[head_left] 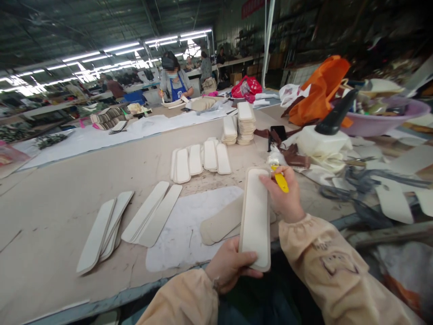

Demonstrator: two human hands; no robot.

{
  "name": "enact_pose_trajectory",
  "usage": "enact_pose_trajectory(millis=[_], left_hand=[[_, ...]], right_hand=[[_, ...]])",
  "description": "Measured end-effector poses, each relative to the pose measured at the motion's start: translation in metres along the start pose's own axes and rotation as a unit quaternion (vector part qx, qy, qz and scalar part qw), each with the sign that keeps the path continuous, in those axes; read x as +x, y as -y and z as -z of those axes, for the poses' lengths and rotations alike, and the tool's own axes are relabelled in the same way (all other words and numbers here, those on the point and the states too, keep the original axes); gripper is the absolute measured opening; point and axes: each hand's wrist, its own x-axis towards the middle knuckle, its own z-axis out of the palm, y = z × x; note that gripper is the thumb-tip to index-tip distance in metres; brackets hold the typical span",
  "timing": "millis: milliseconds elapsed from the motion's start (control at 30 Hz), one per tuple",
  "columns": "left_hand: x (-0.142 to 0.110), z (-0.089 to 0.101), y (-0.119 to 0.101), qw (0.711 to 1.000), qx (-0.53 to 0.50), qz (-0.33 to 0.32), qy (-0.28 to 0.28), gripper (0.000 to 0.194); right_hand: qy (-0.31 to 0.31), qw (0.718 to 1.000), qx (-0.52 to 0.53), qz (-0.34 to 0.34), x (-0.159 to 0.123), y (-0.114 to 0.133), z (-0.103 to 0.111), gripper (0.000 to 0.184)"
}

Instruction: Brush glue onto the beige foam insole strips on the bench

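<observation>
Table [54, 205] with pale strips
Fanned strips [96, 236] lie lower left, white paper [174, 241] lower centre, a row of strips [182, 165] mid-frame, two stacks [246, 126] just above.

On the broad brown surface [84, 171] lies a flat white sheet [176, 243], rounded beige panels [219, 219] on its right part — before them, a long white rounded panel [257, 216], a slim yellow tool [281, 182] just right of its top. Leftward lie fanned off-white panels [96, 234]; behind the sheet, a row of cream rounded panels [194, 160], then two cream stacks [246, 128] — rightward, a white plastic container [320, 146].
</observation>
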Motion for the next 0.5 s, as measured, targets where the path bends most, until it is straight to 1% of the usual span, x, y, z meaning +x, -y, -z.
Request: enact_pose_trajectory(millis=[67,133,200,267,333,400,500], left_hand=[[-0.001,0.006,-0.010,0.998,0.055,-0.011,-0.039,0.050],[-0.003,0.014,-0.021,0.987,0.131,-0.035,-0.091,0.044],[-0.005,0.025,-0.033,0.961,0.217,-0.069,-0.155,0.037],[-0.005,0.036,-0.044,0.935,0.277,-0.087,-0.204,0.033],[-0.005,0.046,-0.052,0.925,0.294,-0.078,-0.227,0.031],[-0.003,0.054,-0.057,0.928,0.287,-0.057,-0.232,0.029],[0.001,0.060,-0.060,0.931,0.274,-0.037,-0.239,0.024]], right_hand=[[-0.006,0.998,-0.062,0.014,0.003,-0.001,0.008,0.038],[-0.014,0.990,-0.140,0.032,0.005,-0.001,0.015,0.038],[-0.017,0.975,-0.214,0.052,0.005,-0.001,0.021,0.038],[-0.006,0.963,-0.263,0.061,0.004,-0.002,0.024,0.037],[0.013,0.954,-0.293,0.060,0.002,-0.004,0.025,0.037],[0.033,0.947,-0.314,0.058,0.000,-0.007,0.025,0.037],[0.054,0.938,-0.337,0.053,-0.003,-0.009,0.024,0.037]])
